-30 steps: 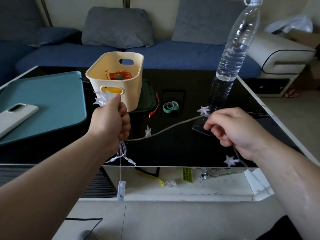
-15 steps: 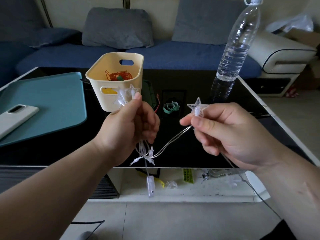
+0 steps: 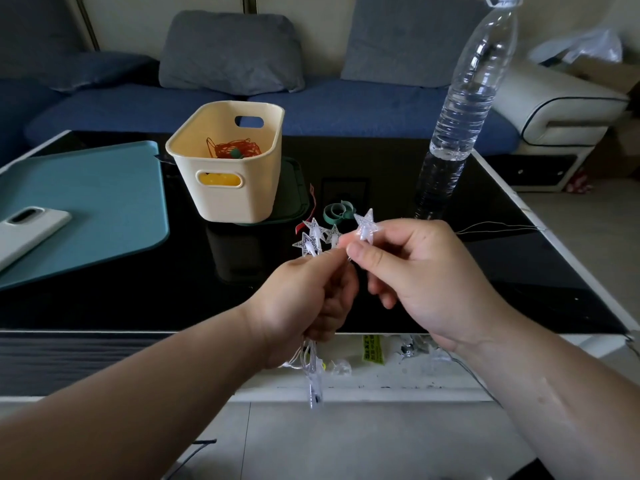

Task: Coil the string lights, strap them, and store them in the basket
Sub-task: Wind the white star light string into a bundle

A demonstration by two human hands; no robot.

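My left hand [image 3: 304, 299] grips a bunch of clear star lights [image 3: 313, 237], whose stars stick up above the fingers. Wire loops and a clear plug [image 3: 316, 393] hang below that fist. My right hand [image 3: 412, 271] pinches one more star [image 3: 366, 225] between thumb and forefinger, right beside the bunch. The rest of the thin wire [image 3: 498, 226] trails to the right across the black table [image 3: 485, 265]. A cream basket [image 3: 225, 188] stands behind, with an orange wire bundle [image 3: 235, 148] inside. A green strap [image 3: 337, 213] lies curled on the table beyond my hands.
A tall water bottle [image 3: 464, 109] stands at the right rear of the table. On the left lies a teal mat [image 3: 86, 206] with a white phone [image 3: 27, 230] on it. A blue sofa with grey cushions [image 3: 228, 53] runs behind.
Both hands came together in front of me. My right hand carried its star over to the bunch in my left hand, and the slack wire between them is gathered.
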